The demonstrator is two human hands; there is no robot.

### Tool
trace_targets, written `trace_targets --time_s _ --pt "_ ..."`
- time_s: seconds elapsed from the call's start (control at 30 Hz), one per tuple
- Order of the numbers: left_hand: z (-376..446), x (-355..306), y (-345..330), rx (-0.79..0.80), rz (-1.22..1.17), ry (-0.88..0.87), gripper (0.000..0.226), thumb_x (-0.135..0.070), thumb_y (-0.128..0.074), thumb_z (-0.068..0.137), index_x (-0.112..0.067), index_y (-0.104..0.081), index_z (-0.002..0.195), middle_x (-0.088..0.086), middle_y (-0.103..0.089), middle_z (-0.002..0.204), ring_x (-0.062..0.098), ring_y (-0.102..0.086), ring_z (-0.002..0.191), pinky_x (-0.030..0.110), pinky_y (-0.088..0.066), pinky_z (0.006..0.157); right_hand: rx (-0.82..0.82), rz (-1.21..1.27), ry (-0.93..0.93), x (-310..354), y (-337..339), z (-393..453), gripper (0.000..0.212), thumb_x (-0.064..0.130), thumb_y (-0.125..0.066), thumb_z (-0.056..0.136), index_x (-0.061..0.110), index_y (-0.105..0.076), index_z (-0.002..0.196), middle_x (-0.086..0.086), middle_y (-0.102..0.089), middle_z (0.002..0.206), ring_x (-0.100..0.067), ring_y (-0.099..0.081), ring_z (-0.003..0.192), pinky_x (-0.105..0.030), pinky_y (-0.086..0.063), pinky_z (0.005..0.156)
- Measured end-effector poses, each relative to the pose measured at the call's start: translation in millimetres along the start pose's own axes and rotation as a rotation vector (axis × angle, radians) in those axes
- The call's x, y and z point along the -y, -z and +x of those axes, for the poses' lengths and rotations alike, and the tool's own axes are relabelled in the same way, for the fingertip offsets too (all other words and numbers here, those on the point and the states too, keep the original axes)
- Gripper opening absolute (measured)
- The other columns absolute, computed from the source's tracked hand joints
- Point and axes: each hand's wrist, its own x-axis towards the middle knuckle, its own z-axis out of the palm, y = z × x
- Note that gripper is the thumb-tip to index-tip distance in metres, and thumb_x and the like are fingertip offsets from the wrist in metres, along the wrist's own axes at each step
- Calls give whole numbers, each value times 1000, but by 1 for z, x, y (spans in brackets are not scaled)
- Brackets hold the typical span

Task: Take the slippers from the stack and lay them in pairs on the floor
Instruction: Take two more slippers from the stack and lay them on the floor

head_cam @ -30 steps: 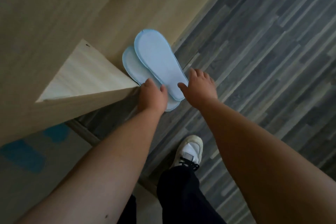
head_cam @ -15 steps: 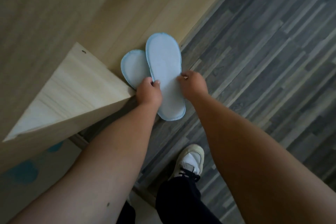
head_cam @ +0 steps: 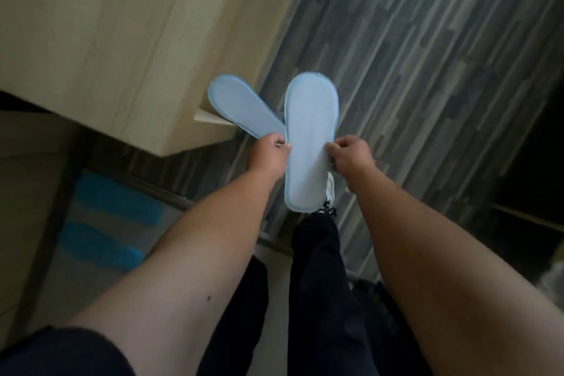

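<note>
I hold two pale blue slippers up in the middle of the frame, soles toward me, above the grey plank floor (head_cam: 427, 70). My left hand (head_cam: 268, 156) has its fingers curled and pinched on the heel end of the left slipper (head_cam: 241, 107), which slants up and to the left across the corner of the light wooden cabinet (head_cam: 122, 40). My right hand (head_cam: 351, 159) pinches the right edge of the right slipper (head_cam: 308, 143) with thumb and bent fingers; this slipper stands nearly upright in the frame and overlaps the other one near my left thumb. Its lower end hangs in front of my white shoe (head_cam: 329, 192) and dark trouser leg (head_cam: 317, 268). At lower left lie blurred blue shapes (head_cam: 116, 207); I cannot tell what they are
</note>
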Motion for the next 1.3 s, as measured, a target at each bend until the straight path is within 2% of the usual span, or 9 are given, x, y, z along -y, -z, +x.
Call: trace_targets --time_s 0.07,0.2,0.43,0.6,0.7,0.77,0.9,1.07,1.3 --pt "-24 -2 1 17 65 -28 16 -22 -58 91 -13 -64 104 1 -61 95 22 -58 89 31 -46 84 -30 71 -35 -14 8 -26 10 19 -64 86 11 -62 80 -10 -64 76 -23 -59 68 -41 -56 75" --pt "-55 4 -5 51 189 -121 12 -23 -56 92 -15 -62 97 7 -67 99 27 -62 90 33 -50 80 -41 151 -63 -44 18 -56 16 19 -65 86 4 -64 91 -15 -68 84 -27 -63 74 -50 -58 81" --pt "-86 47 -25 19 139 -88 6 -19 -56 91 -16 -59 87 8 -66 94 26 -60 87 33 -48 79 34 81 -23 -77 24 -74 17 14 -68 85 13 -54 74 -8 -58 67 -23 -55 65 -44 -54 76" --pt "-101 94 -26 -83 -13 -3 5 -18 -59 90 -16 -59 85 7 -67 90 23 -58 82 28 -43 74 105 -33 49 -86 -2 -82 18 15 -70 82 10 -65 99 -6 -64 81 -22 -58 72 -44 -55 80" --pt "-113 123 -12 -140 5 36 6 -19 -58 89 -16 -62 90 9 -70 96 27 -62 89 31 -46 79 146 -125 89 -83 -25 -96 5 13 -68 83 15 -65 80 -6 -64 77 -21 -58 73 -42 -55 79" --pt "-122 144 4 -189 -26 70 7 -20 -59 88 -16 -64 90 10 -72 97 29 -64 91 34 -49 82 177 -199 109 -80 -48 -109 11 12 -68 83 16 -62 74 -7 -62 73 -23 -57 71 -42 -55 75" --pt "-150 190 54 -274 -131 147 8 -22 -57 89 -19 -61 82 10 -72 91 30 -64 86 31 -45 72 232 -356 187 -70 -108 -148 17 15 -69 82 16 -61 67 -8 -60 69 -25 -56 69 -48 -55 78" --pt "-197 267 128 -385 -283 236 14 -22 -51 88 -14 -62 84 10 -70 89 31 -62 85 32 -44 70 302 -571 332 -57 -197 -225 14 17 -65 82 3 -68 85 -12 -61 73 -25 -55 65 -45 -54 69" --pt "-271 440 229 -518 -449 222 19 -24 -51 91 -11 -60 81 16 -69 89 34 -62 85 37 -46 69 370 -778 520 -95 -362 -359 11 18 -67 83 11 -68 75 -11 -64 72 -28 -60 69 -39 -53 68"
